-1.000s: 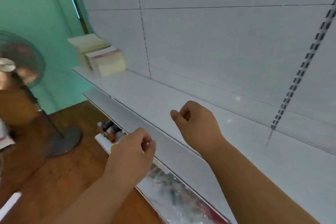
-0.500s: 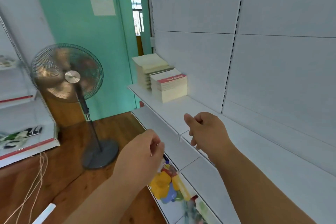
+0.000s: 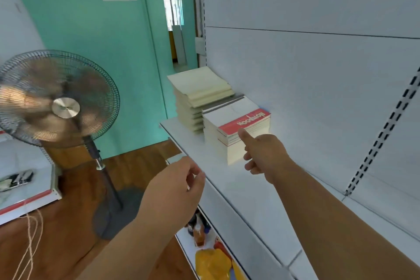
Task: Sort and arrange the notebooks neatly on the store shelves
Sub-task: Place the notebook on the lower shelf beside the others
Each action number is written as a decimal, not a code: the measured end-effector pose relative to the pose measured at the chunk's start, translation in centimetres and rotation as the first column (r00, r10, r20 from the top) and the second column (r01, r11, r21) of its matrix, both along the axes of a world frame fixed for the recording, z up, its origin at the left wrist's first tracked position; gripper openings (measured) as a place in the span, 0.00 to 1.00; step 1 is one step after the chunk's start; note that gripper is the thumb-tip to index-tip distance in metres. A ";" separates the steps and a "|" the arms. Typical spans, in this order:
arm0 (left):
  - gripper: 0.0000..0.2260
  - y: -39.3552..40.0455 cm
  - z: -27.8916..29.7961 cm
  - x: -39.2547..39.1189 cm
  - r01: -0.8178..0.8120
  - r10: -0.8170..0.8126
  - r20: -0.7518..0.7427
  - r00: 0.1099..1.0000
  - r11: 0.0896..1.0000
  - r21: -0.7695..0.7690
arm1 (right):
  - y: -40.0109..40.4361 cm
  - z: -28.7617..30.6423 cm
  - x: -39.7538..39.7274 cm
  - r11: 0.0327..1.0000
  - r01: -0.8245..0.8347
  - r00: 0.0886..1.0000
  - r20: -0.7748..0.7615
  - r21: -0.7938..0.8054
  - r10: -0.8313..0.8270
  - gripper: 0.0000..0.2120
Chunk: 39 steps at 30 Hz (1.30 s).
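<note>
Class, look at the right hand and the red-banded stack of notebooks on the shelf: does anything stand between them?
Nothing visible does. The right hand is right at the near corner of the red-banded stack, with only bare white shelf below. The cream stack lies behind it.

The right hand [image 3: 264, 154] is covering the near corner of the red-banded stack [image 3: 236, 129], and whether it is touching it cannot be told. The cream stack [image 3: 200, 95] is hiding behind that stack at its near side. The fan [image 3: 56, 100] blades are blurring. The left hand [image 3: 175, 191] is hiding part of the bottles [image 3: 198, 232] below. The frame is cutting off both forearms and the yellow pack [image 3: 213, 263].
</note>
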<state>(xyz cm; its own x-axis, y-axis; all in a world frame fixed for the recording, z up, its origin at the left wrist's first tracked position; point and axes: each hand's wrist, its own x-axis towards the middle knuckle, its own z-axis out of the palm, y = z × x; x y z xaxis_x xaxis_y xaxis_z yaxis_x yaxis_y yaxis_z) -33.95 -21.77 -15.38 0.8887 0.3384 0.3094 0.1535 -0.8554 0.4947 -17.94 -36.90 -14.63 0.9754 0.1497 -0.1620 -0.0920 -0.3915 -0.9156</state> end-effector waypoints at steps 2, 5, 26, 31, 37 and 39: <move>0.05 3.1 -0.7 3.5 0.057 -0.057 -0.018 0.998 0.998 -0.002 | 2.2 -1.1 3.1 0.996 0.083 0.994 -0.063 -0.022 -0.084 0.31; 0.05 7.6 -0.9 9.8 0.171 -0.172 -0.020 0.985 0.985 -0.021 | 5.7 -2.1 7.1 0.973 0.226 0.970 -0.086 -0.045 -0.230 0.31; 0.04 10.2 -0.7 22.2 0.647 -0.674 0.113 0.730 0.628 -0.433 | 6.4 -0.1 2.5 0.735 0.580 0.778 0.027 0.351 -0.627 0.10; 0.04 6.8 -2.2 21.4 0.804 -0.845 0.128 0.519 0.432 -0.409 | 3.1 -0.1 -1.8 0.514 0.766 0.543 0.040 0.386 -0.839 0.08; 0.04 0.0 -4.1 16.4 0.890 -0.955 0.051 0.293 0.253 -0.379 | -1.6 -0.8 -11.3 0.237 0.896 0.230 0.065 0.376 -0.971 0.05; 0.04 -3.1 -4.1 13.7 0.914 -0.973 0.058 0.224 0.189 -0.359 | -3.9 -1.2 -15.3 0.181 0.921 0.162 0.083 0.344 -0.983 0.05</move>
<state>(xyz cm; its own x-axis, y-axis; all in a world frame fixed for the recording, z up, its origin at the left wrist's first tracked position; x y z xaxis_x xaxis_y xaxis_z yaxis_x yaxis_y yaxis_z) -20.21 -24.84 -19.45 0.6130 -0.7593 0.2183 -0.5798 -0.2446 0.7772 -33.22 -40.80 -15.80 0.3530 -0.9354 -0.0188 -0.0517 0.0006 -0.9987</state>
